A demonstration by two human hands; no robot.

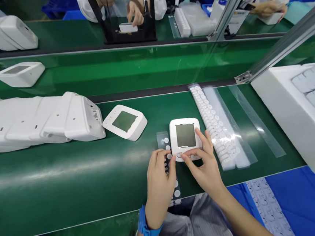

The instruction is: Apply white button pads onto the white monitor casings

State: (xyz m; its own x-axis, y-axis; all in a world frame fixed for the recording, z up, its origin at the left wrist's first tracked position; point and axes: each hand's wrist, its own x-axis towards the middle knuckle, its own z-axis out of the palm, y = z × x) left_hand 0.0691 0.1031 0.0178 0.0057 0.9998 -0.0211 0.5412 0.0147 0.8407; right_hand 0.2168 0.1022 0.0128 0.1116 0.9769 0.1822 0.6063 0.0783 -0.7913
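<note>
A white monitor [186, 135] with a grey display, shaped like a blood pressure monitor, lies face up on the green bench. My right hand [205, 165] is on it, thumb and a finger close together at the lower buttons, other fingers against its right side. At its lower left corner, my left hand [161, 180] is closed, thumb and forefinger nearly meeting; anything between the tips is too small to make out. Partly under that hand runs a clear strip of round white stickers [177, 193]. A second white monitor [125, 122] rests tilted to the left.
A row of white monitors [41, 119] stands at left, with another monitor [20, 75] on the ledge behind. Strips of round white pieces [213, 124] and a clear strip [257, 120] lie at right, beside a white foam box [286, 110]. Co-workers' hands [135, 11] work across the bench.
</note>
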